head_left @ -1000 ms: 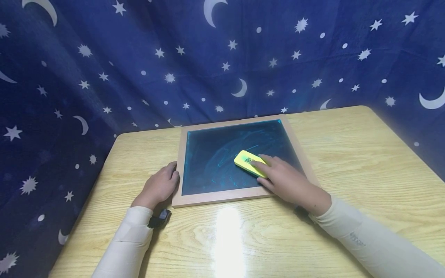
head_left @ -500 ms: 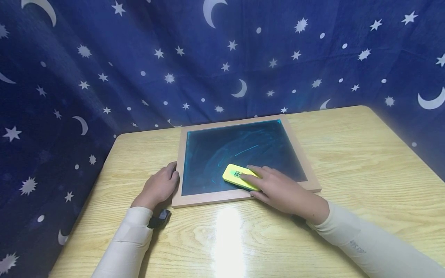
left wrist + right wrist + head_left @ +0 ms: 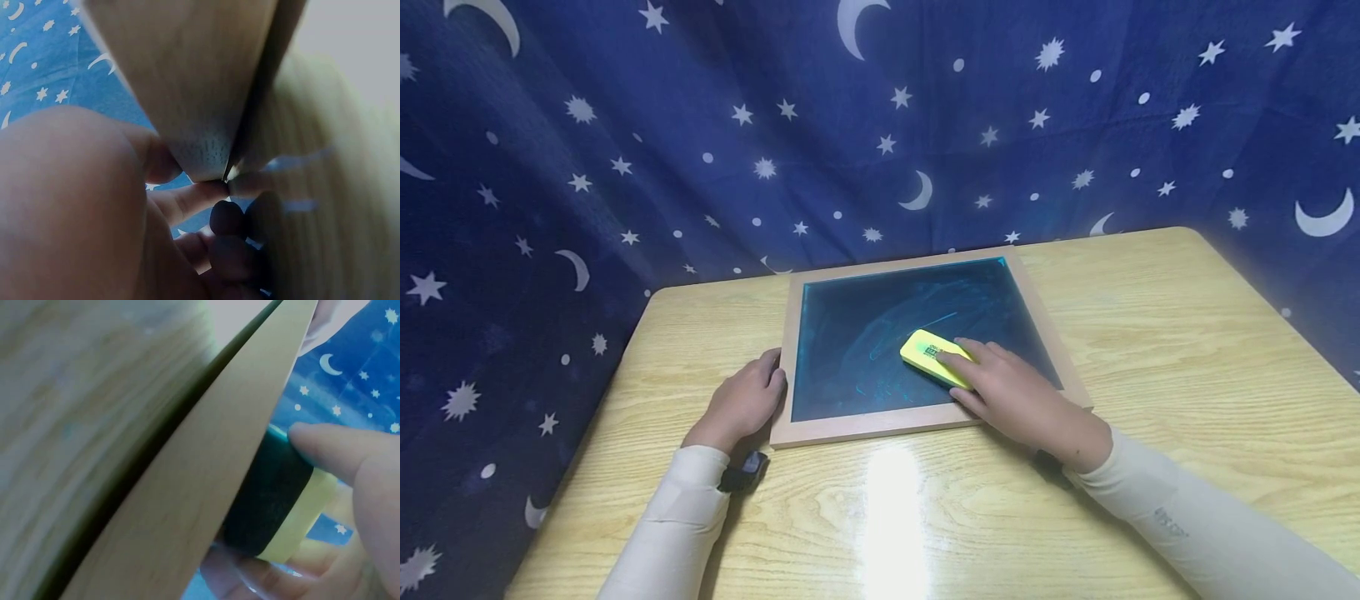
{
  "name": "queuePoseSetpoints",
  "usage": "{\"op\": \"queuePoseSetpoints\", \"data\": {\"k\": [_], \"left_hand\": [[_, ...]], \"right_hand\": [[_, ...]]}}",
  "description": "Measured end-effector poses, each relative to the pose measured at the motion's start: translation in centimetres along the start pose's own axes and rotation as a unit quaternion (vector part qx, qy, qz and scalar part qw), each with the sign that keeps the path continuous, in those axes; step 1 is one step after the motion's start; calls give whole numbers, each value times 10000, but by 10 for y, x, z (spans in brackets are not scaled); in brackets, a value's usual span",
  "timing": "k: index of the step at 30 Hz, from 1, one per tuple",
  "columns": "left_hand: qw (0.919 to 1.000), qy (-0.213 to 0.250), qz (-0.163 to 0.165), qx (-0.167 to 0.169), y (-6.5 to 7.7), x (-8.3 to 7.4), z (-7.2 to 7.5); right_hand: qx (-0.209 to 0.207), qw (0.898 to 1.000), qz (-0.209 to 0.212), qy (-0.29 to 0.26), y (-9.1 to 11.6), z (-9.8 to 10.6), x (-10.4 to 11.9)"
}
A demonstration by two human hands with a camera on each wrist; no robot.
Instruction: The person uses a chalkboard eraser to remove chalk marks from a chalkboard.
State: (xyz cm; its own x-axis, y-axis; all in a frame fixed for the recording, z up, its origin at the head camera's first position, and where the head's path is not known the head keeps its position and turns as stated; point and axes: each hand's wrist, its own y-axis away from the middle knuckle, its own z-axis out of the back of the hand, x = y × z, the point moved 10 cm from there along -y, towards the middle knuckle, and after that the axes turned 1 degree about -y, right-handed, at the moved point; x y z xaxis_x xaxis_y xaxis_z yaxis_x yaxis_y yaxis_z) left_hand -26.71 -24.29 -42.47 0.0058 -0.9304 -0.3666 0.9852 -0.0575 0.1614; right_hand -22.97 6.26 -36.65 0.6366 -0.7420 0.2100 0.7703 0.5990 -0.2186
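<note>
A small chalkboard [image 3: 850,333] with a light wooden frame lies flat on the table, bearing faint blue-green smears and a thin line. My right hand [image 3: 1015,396] grips a yellow eraser [image 3: 931,354] with a dark underside, holding it on the lower right part of the board. In the right wrist view, thumb and fingers lie on opposite sides of the eraser [image 3: 275,494]. At the board's left edge, my left hand [image 3: 741,404] holds the frame. The left wrist view shows its thumb and index finger at the frame [image 3: 187,81], other fingers curled near the tabletop.
The light wood-grain table [image 3: 820,508] has rounded far corners and a bright glare patch in front of the board. A dark blue curtain [image 3: 820,108] with moons and stars hangs behind and at the left. A black wrist camera [image 3: 745,472] sits on my left wrist.
My right hand moved the eraser toward me and left to the board's lower edge, then back up and right. Marks near the lower edge, covered half a second ago, show again. My left hand stays put.
</note>
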Motion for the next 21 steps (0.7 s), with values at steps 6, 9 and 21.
{"op": "queuePoseSetpoints", "data": {"k": [6,9,21], "left_hand": [[10000,25,9,-22,-1,1,0],[10000,12,-1,-14,-1,1,1],[10000,-13,3,-2,2,3,0]], "right_hand": [[-64,9993,-381,20,-2,4,-17],[-9,9983,-582,6,-2,6,-25],[-20,9949,-1002,130,-4,9,-52]]}}
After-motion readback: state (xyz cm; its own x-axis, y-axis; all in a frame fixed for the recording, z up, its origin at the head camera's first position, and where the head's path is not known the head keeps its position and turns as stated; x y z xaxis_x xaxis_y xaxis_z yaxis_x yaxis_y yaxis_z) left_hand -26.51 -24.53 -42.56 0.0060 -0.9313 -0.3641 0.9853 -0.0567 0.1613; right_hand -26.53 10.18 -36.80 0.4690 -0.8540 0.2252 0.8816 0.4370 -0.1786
